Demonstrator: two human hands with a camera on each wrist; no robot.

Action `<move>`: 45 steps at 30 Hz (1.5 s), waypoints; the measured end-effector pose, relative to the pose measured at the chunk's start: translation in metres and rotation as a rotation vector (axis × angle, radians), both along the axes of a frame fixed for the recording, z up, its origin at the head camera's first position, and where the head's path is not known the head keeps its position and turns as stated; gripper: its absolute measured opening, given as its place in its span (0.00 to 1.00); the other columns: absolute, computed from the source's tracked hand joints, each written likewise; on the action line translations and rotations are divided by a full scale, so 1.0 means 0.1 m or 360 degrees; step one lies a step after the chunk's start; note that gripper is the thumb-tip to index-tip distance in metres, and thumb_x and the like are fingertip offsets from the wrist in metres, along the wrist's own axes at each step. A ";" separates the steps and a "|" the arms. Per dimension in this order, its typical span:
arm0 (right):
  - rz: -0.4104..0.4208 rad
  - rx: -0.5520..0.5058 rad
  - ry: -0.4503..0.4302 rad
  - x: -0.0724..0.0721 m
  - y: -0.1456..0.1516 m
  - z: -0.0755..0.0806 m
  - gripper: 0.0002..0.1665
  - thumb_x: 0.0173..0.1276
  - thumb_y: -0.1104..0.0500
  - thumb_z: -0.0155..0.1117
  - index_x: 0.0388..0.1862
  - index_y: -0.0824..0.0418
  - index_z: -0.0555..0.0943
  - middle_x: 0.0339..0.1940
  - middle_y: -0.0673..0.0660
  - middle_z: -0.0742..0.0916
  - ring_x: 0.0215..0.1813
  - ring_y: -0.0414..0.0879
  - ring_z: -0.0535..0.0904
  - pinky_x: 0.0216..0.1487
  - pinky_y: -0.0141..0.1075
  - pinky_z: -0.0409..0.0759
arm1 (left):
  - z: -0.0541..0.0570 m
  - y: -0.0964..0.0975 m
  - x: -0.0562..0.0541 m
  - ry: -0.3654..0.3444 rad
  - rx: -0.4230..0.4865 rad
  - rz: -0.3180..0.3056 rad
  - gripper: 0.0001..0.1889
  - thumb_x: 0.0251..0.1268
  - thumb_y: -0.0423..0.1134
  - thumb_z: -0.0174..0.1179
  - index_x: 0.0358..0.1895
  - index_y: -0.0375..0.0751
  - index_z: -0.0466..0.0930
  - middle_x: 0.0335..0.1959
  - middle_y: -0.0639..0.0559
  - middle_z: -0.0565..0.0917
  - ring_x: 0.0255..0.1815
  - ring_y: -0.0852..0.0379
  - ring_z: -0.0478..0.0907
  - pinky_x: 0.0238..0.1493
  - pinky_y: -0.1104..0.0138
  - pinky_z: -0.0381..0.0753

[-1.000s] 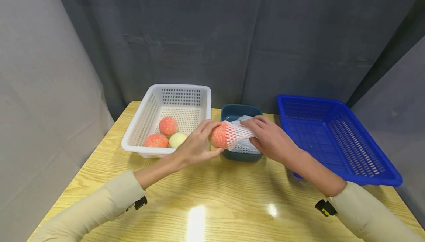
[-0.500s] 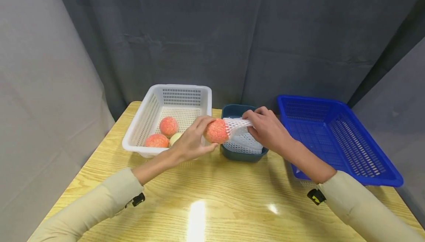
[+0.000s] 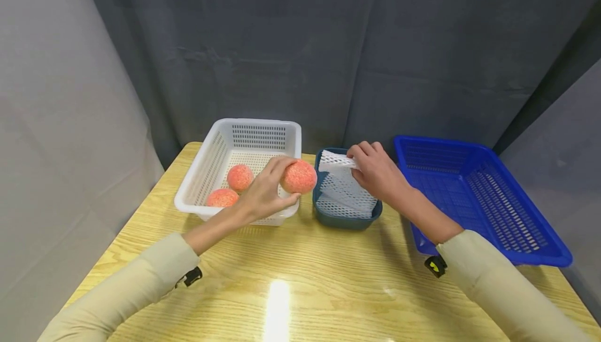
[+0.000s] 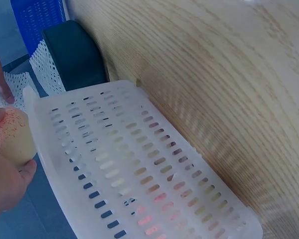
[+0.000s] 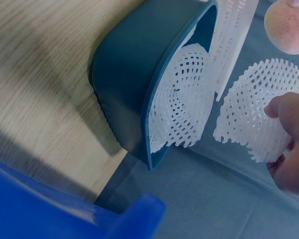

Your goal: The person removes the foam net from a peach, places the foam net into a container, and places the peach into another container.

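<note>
My left hand [image 3: 265, 193] grips a red-speckled peach [image 3: 299, 176] over the right rim of the white basket; in the left wrist view the peach [image 4: 16, 137] shows a pale yellow side. In my right hand [image 3: 377, 170] a white foam net sleeve [image 3: 334, 160] is pinched above the dark teal bin [image 3: 345, 223]. The right wrist view shows this sleeve [image 5: 261, 107] spread and hollow, apart from the peach [image 5: 288, 26]. More foam net sleeves [image 3: 343, 196] lie inside the bin. Two other red peaches [image 3: 240, 178] show in the white basket [image 3: 190, 208].
The blue basket [image 3: 469, 191] stands at the right of the wooden table [image 3: 328, 279], with the teal bin between it and the white basket. A dark grey curtain [image 3: 281, 45] hangs behind the table, and pale cloth [image 3: 61, 123] at the left side.
The foam net sleeve has come off the peach. My left hand has drawn the peach left toward the white basket, and my right hand has risen slightly with the sleeve.
</note>
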State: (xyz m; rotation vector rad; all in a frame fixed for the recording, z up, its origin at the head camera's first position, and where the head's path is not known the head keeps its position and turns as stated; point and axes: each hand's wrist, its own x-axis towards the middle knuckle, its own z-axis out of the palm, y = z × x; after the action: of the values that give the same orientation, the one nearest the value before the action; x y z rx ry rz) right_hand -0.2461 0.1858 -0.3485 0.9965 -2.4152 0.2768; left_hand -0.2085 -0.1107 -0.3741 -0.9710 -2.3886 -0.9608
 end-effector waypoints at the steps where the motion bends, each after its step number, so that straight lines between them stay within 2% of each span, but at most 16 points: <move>1: -0.0010 0.0003 -0.0001 -0.02 0.00 0.00 0.15 0.62 0.71 0.68 0.46 0.66 0.76 0.40 0.62 0.80 0.40 0.57 0.72 0.45 0.49 0.71 | 0.01 -0.01 0.00 -0.0002 0.0004 0.0004 0.37 0.50 0.36 0.75 0.66 0.37 0.68 0.63 0.41 0.71 0.57 0.48 0.75 0.55 0.60 0.80; 9: -0.0092 0.0034 0.0027 -0.18 -0.01 -0.08 0.13 0.61 0.72 0.66 0.44 0.67 0.76 0.38 0.63 0.79 0.37 0.57 0.72 0.42 0.48 0.70 | 0.02 -0.06 -0.04 -0.0068 -0.0013 0.0057 0.38 0.51 0.36 0.75 0.67 0.36 0.67 0.65 0.39 0.70 0.58 0.45 0.76 0.52 0.58 0.82; 18: -0.0067 0.0087 0.0051 -0.33 -0.01 -0.40 0.16 0.59 0.73 0.70 0.43 0.66 0.76 0.36 0.63 0.78 0.34 0.56 0.68 0.36 0.45 0.68 | 0.04 -0.13 -0.13 -0.0044 -0.0018 0.0124 0.37 0.51 0.36 0.75 0.66 0.36 0.68 0.62 0.39 0.71 0.57 0.45 0.76 0.52 0.56 0.82; 23: -0.0113 0.0162 -0.0065 -0.33 -0.01 -0.50 0.15 0.60 0.71 0.72 0.44 0.65 0.79 0.37 0.63 0.79 0.34 0.55 0.68 0.36 0.44 0.67 | 0.05 -0.16 -0.18 -0.0080 -0.0038 0.0155 0.37 0.51 0.36 0.75 0.66 0.35 0.68 0.62 0.38 0.71 0.58 0.44 0.75 0.53 0.54 0.82; 31: -0.0195 0.0317 -0.0284 -0.28 -0.01 -0.51 0.14 0.65 0.65 0.70 0.49 0.65 0.82 0.42 0.63 0.82 0.39 0.57 0.72 0.41 0.46 0.71 | 0.05 -0.23 -0.24 -0.0135 -0.0072 0.0219 0.38 0.51 0.37 0.75 0.67 0.36 0.67 0.64 0.37 0.70 0.59 0.41 0.75 0.51 0.52 0.82; 35: -0.0197 0.0375 -0.0410 -0.28 -0.02 -0.52 0.13 0.68 0.63 0.65 0.50 0.66 0.82 0.44 0.63 0.82 0.45 0.57 0.74 0.46 0.48 0.70 | 0.04 -0.26 -0.28 -0.0154 -0.0076 0.0239 0.38 0.52 0.37 0.74 0.67 0.36 0.67 0.65 0.36 0.69 0.59 0.40 0.75 0.51 0.52 0.82; 40: -0.0210 0.0416 -0.0588 -0.24 -0.06 -0.51 0.19 0.71 0.56 0.62 0.53 0.69 0.82 0.50 0.64 0.83 0.52 0.57 0.75 0.51 0.51 0.68 | 0.03 -0.29 -0.30 -0.0143 -0.0068 0.0249 0.37 0.52 0.37 0.74 0.67 0.36 0.68 0.63 0.37 0.70 0.60 0.42 0.74 0.53 0.53 0.82; 45: -0.0225 0.0442 -0.0599 -0.19 -0.10 -0.51 0.24 0.75 0.47 0.59 0.51 0.67 0.84 0.49 0.63 0.85 0.52 0.58 0.78 0.55 0.52 0.70 | 0.02 -0.32 -0.30 -0.0143 -0.0091 0.0274 0.37 0.52 0.38 0.74 0.67 0.37 0.68 0.63 0.38 0.71 0.59 0.43 0.75 0.52 0.54 0.82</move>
State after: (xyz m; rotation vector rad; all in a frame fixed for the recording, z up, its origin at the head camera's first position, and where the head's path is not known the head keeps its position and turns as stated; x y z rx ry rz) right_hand -0.2648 0.1761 -0.3996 0.9500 -2.9137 0.0834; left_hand -0.2383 -0.1423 -0.3721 -0.7407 -2.5383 -0.8942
